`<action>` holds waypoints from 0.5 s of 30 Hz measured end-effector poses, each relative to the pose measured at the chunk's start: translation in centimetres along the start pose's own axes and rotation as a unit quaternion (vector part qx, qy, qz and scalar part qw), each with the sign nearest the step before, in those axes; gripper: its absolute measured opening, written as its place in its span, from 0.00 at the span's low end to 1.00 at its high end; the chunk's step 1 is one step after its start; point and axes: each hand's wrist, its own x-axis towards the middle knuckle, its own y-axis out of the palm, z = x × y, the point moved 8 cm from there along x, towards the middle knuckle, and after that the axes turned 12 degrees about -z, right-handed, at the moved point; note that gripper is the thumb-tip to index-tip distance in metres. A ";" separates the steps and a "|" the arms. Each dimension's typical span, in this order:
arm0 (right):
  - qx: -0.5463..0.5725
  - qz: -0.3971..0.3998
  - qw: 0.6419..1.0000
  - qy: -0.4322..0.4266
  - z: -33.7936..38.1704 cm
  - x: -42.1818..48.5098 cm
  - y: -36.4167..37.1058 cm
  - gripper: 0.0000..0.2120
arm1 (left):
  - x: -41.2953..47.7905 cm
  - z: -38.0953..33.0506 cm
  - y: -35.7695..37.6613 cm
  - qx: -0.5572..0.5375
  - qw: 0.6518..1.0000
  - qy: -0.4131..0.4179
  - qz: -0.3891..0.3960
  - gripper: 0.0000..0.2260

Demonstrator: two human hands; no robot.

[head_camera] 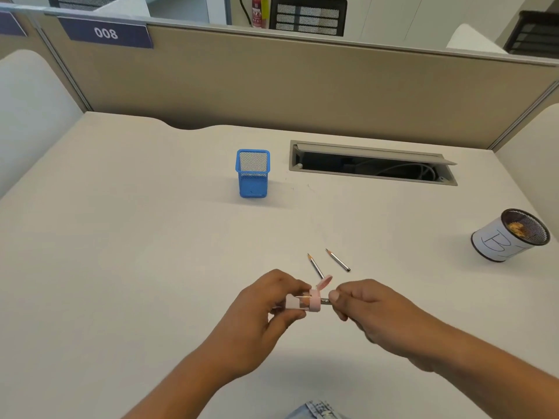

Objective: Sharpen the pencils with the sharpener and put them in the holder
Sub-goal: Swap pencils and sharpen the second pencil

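My left hand (266, 309) grips a small pink sharpener (313, 301) with a clear shavings case and its pink lid flipped open. My right hand (363, 306) pinches a short pencil (326, 301) whose tip is pushed into the sharpener; most of that pencil is hidden by my fingers. Two short pencils with pointed tips lie on the desk just beyond my hands, one (315, 266) on the left and one (338, 260) on the right. A blue mesh holder (253, 173) stands upright farther back, with nothing showing inside it.
A black mesh cup (508, 237) wrapped in white paper lies tilted at the right, with shavings inside. An open cable hatch (373, 163) is set into the white desk (121, 237) behind the pencils. A beige partition runs along the desk's far edge.
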 end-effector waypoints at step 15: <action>-0.079 -0.111 0.978 -0.161 2.3 -0.7 -1.5 0.19 | -0.4 -3.0 -0.7 0.091 0.990 0.092 -0.050 0.12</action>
